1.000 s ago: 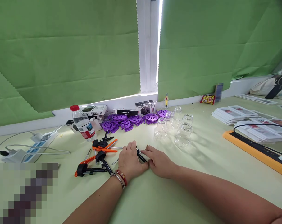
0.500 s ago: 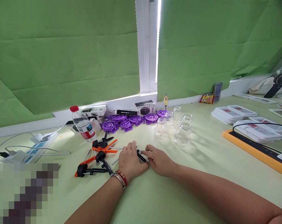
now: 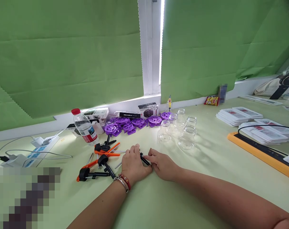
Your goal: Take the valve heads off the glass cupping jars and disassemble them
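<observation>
Head view, biggest stuff first:
Worktop: pale green worktop (image 3: 206,165), with green curtains behind it.
Jars: clear glass jars (image 3: 186,133) clustered just past the hands.
Wheels: purple plastic spoked wheels (image 3: 132,122) by the wall.
Clamps: orange-and-black clamp tools (image 3: 99,159) lying just left of the left hand.
Left hand: left hand (image 3: 132,165) knuckles up, fingers pinching the small black rod piece (image 3: 144,159).
Right hand: right hand (image 3: 162,165), fingertips on the same rod, which sits between both hands, low over the worktop.
</observation>
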Demonstrator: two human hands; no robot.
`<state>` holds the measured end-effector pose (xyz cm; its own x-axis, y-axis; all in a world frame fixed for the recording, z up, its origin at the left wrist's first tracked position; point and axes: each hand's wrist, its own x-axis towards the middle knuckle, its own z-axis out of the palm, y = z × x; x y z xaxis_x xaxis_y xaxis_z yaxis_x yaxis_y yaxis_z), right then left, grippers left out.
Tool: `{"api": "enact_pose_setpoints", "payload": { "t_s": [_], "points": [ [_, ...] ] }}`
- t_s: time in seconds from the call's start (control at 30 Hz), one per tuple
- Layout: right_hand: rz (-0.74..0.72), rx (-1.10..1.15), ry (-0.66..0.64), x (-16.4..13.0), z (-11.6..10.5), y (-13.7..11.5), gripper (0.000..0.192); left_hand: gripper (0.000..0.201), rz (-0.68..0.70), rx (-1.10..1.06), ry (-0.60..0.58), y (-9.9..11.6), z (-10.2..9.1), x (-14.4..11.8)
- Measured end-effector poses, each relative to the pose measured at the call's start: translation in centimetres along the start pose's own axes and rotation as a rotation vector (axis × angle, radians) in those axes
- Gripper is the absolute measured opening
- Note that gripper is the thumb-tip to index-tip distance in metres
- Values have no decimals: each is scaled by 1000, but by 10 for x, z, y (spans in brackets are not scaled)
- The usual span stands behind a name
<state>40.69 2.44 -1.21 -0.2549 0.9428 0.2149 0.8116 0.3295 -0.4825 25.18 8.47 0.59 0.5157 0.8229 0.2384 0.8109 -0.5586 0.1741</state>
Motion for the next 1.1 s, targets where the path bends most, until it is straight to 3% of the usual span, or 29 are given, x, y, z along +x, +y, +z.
{"api": "enact_pose_setpoints", "payload": {
  "t_s": [0.4, 0.63, 0.8, 0.9, 1.0, 1.1],
  "points": [
    [84, -38, 93, -2, 1, -1, 48, 88, -19, 36, 4, -6, 2, 1],
    [59, -333, -113, 4, -1, -16, 51, 81, -21, 146, 79, -17, -11, -4],
    [117, -435, -145, 4, -2, -17, 49, 68, -27, 161, 19, -21, -14, -8],
    [159, -379, -104, -2, -4, -17, 49, 70, -46, 144, -6, -18, -14, -9],
    [112, -165, -29, -5, -6, -25, 34, 68, -57, 140, -13, -13, -15, -12],
    [122, 36, -50, -2, -6, -32, 27, 59, -58, 145, -24, -8, -14, -16]
  ]
}}
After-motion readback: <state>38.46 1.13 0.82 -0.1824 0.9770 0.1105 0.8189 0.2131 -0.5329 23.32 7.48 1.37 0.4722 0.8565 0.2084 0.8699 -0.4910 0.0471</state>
